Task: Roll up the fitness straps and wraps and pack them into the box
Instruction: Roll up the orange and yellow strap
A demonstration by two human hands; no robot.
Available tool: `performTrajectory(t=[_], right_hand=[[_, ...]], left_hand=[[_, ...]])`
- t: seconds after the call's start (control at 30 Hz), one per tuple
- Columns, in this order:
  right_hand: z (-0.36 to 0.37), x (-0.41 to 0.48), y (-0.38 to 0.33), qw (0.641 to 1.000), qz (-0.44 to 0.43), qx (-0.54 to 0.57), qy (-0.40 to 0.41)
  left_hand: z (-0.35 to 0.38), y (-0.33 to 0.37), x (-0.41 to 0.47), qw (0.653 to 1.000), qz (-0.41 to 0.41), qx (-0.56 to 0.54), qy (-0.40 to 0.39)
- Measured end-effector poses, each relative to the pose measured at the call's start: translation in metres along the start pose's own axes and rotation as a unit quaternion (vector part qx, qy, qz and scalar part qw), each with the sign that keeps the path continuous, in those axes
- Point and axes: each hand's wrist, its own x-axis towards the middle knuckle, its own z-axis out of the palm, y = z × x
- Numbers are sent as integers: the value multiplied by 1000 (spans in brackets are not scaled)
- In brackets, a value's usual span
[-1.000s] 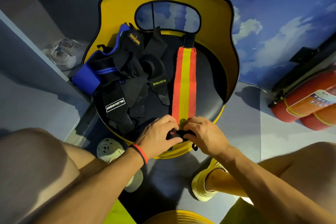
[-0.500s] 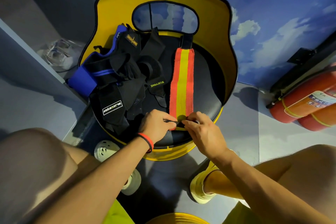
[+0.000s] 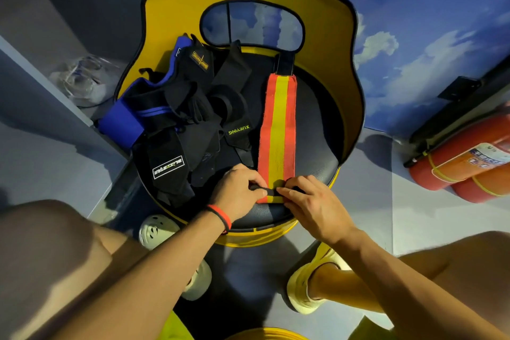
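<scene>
Both hands have been moved forward from the seat's front rim, and the near end of the striped wrap has been carried along with them.

Item: striped wrap (image 3: 277, 132), orange with a yellow middle band, laid flat and lengthwise on the right half of the chair seat (image 3: 317, 157), with a black tab at its far end. Its near end, crossed by a black strip (image 3: 266, 192), is pinched by the left hand (image 3: 237, 193) from the left and by the right hand (image 3: 311, 201) from the right, fingertips curled onto it.

Item: pile of black straps (image 3: 193, 124), heaped on the seat's left half, just beside the wrap.

Item: blue wrap (image 3: 121, 124), overhanging the seat's left edge.

Item: fire extinguishers (image 3: 463, 163), laid on the floor at right.
</scene>
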Motion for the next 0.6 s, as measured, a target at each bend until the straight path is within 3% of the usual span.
performTrajectory(t=[0.13, 0.2, 0.47, 0.6], right_hand=[[2, 6, 5, 1000, 11, 5, -7], [0, 6, 3, 1000, 17, 8, -10], [0, 10, -5, 986, 122, 110, 11], [-1, 17, -8, 978, 161, 127, 33]], left_hand=[[-2, -11, -13, 969, 181, 170, -12], [-1, -13, -14, 958, 218, 184, -18], [4, -14, -12, 974, 176, 141, 32], [1, -8, -7, 989, 112, 86, 42]])
